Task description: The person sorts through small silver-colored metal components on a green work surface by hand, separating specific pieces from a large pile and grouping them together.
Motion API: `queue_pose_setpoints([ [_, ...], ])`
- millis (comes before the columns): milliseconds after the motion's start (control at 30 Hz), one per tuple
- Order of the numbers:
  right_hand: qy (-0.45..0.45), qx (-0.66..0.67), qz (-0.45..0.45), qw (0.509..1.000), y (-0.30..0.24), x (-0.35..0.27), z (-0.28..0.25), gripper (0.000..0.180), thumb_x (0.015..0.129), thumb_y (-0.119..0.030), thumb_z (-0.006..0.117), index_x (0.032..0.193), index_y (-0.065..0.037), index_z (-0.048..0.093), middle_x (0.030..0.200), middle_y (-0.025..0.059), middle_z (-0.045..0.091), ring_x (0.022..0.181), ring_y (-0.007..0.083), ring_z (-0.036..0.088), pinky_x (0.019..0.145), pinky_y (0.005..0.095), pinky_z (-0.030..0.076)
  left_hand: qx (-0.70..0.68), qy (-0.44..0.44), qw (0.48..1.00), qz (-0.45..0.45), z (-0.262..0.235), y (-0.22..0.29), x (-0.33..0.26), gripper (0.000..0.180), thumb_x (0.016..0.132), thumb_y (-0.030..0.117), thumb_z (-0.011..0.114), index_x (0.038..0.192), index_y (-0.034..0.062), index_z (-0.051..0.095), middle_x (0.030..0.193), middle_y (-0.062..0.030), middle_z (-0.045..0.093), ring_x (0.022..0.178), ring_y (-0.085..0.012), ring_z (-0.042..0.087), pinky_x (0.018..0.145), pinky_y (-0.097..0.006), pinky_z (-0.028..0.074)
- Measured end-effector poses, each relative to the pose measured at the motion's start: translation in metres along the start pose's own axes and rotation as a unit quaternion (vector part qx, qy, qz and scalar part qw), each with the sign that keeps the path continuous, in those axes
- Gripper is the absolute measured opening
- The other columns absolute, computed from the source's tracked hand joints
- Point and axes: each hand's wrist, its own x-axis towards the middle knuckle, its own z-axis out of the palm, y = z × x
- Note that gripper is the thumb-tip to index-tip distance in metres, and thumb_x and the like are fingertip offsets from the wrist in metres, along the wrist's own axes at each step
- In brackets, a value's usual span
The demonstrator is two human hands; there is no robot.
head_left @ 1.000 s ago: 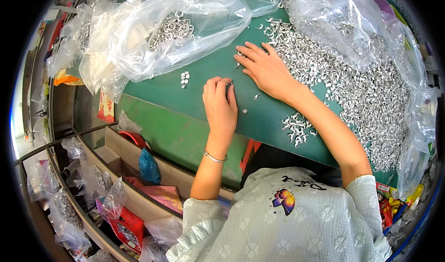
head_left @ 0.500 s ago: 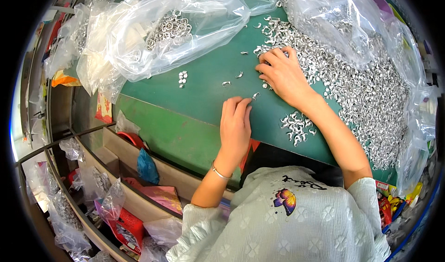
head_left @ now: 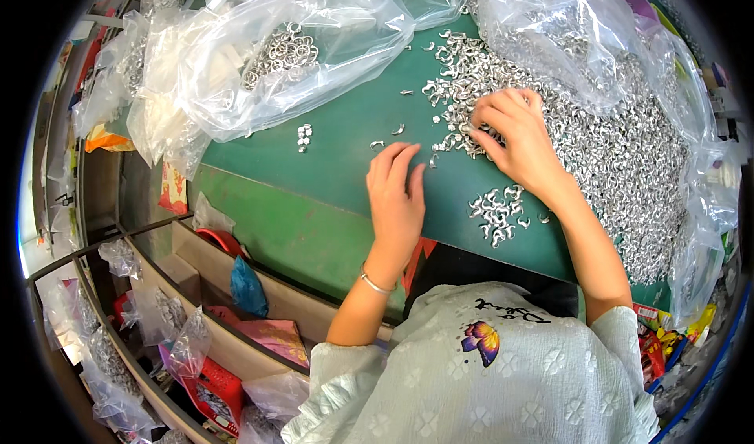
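Observation:
A wide heap of small silver curved metal pieces (head_left: pixel 636 185) covers the right side of the green table. At the heap's near left edge is my right hand (head_left: pixel 514 137), fingers bent and apart over the pieces; any piece beneath the fingertips is hidden. My left hand (head_left: pixel 395 196) is above the table to its left, thumb apart from the fingers, with nothing visible in it. Just past its fingertips lie a loose curved piece (head_left: pixel 377 144) and another piece (head_left: pixel 398 130). A small separate pile of curved pieces (head_left: pixel 496 216) lies close to the table's front edge.
A clear plastic bag (head_left: pixel 345 51) with silver rings (head_left: pixel 283 59) lies at the back left. Another clear bag (head_left: pixel 558 35) rests over the heap's far part. A little cluster of silver bits (head_left: pixel 304 137) sits left. Wooden compartments (head_left: pixel 196 267) hold bags and a red basket (head_left: pixel 220 389).
My right hand has shifted right across the heap's edge. My left hand has moved slightly left, and its thumb has parted from the fingers. A loose piece now lies right of the small pile.

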Motion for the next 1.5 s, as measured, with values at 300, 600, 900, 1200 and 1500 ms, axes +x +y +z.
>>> queue_pose_setpoints([
  [300, -0.233, 0.025, 0.029, 0.972, -0.021, -0.014, -0.024, 0.013, 0.075, -0.012, 0.072, 0.083, -0.006, 0.064, 0.088, 0.0062, 0.056, 0.096, 0.0222, 0.052, 0.084, 0.0376, 0.037, 0.032, -0.069, 0.997, 0.027, 0.005, 0.006, 0.005, 0.035, 0.080, -0.005, 0.064, 0.114, -0.0007, 0.059, 0.113, -0.0174, 0.057, 0.102, -0.0342, 0.055, 0.089, -0.040, 0.045],
  [600, -0.061, -0.072, -0.046, 0.994, 0.001, -0.007, 0.008, 0.019, 0.078, -0.007, 0.063, 0.096, -0.004, 0.066, 0.121, 0.0087, 0.056, 0.120, 0.0252, 0.048, 0.101, 0.0501, 0.033, -0.051, -0.031, 0.998, 0.020, 0.009, 0.010, -0.014, 0.030, 0.081, -0.010, 0.059, 0.109, 0.0022, 0.062, 0.117, -0.0162, 0.060, 0.104, -0.0327, 0.060, 0.089, -0.037, 0.049],
  [900, -0.043, -0.044, -0.039, 0.997, -0.014, 0.012, 0.046, 0.023, 0.082, -0.012, 0.066, 0.105, -0.006, 0.064, 0.125, 0.0077, 0.056, 0.129, 0.0260, 0.043, 0.107, 0.0490, 0.028, 0.150, -0.034, 0.986, 0.060, -0.006, -0.032, 0.037, 0.025, 0.079, 0.001, 0.069, 0.103, 0.0026, 0.063, 0.110, -0.0115, 0.055, 0.098, -0.0294, 0.053, 0.085, -0.038, 0.043],
  [1200, 0.067, -0.099, -0.038, 0.992, 0.001, 0.064, 0.073, 0.014, 0.077, -0.010, 0.067, 0.091, -0.007, 0.066, 0.094, 0.0062, 0.058, 0.094, 0.0246, 0.052, 0.082, 0.0365, 0.039, 0.156, 0.024, 0.987, 0.010, -0.023, -0.031, 0.012, 0.026, 0.081, 0.000, 0.067, 0.107, 0.0000, 0.061, 0.117, -0.0149, 0.055, 0.106, -0.0324, 0.053, 0.093, -0.039, 0.042],
  [1500, -0.025, 0.246, 0.097, 0.964, -0.021, 0.046, 0.056, 0.011, 0.083, -0.014, 0.067, 0.084, -0.003, 0.065, 0.078, 0.0027, 0.060, 0.076, 0.0147, 0.054, 0.068, 0.0286, 0.041, 0.150, 0.056, 0.987, -0.002, -0.032, -0.026, 0.006, 0.039, 0.079, -0.002, 0.069, 0.116, 0.0016, 0.058, 0.117, -0.0140, 0.057, 0.104, -0.0298, 0.055, 0.092, -0.039, 0.042],
])
